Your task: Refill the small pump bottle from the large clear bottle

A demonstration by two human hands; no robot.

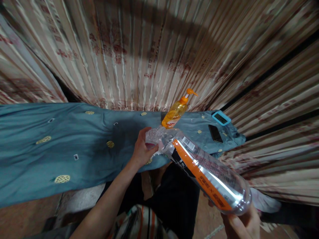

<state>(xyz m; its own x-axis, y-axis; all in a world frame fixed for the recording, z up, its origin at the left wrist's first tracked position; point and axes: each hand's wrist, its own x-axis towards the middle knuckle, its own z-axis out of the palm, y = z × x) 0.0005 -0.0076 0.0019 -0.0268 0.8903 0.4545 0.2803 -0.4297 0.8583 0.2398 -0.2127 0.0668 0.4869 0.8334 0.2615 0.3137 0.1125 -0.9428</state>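
Note:
A large clear plastic bottle [211, 176] with an orange, black and silver label lies tilted across my view, its base toward the lower right. My right hand [240, 222] grips it from below near that base. My left hand [143, 149] is closed around a small clear plastic container [152, 135] at the bottle's upper-left end. The two clear plastics overlap there, so I cannot tell whether they touch or where the bottle's mouth is. Just beyond them stands a pump bottle [174, 114] of yellow-orange liquid with an orange pump head.
A long table with a blue-green pineapple-print cloth [82, 139] runs across the view. On its right end lie a dark phone [215, 133] and a blue-framed digital device [221, 118]. Patterned curtains [134, 53] hang behind and to the right.

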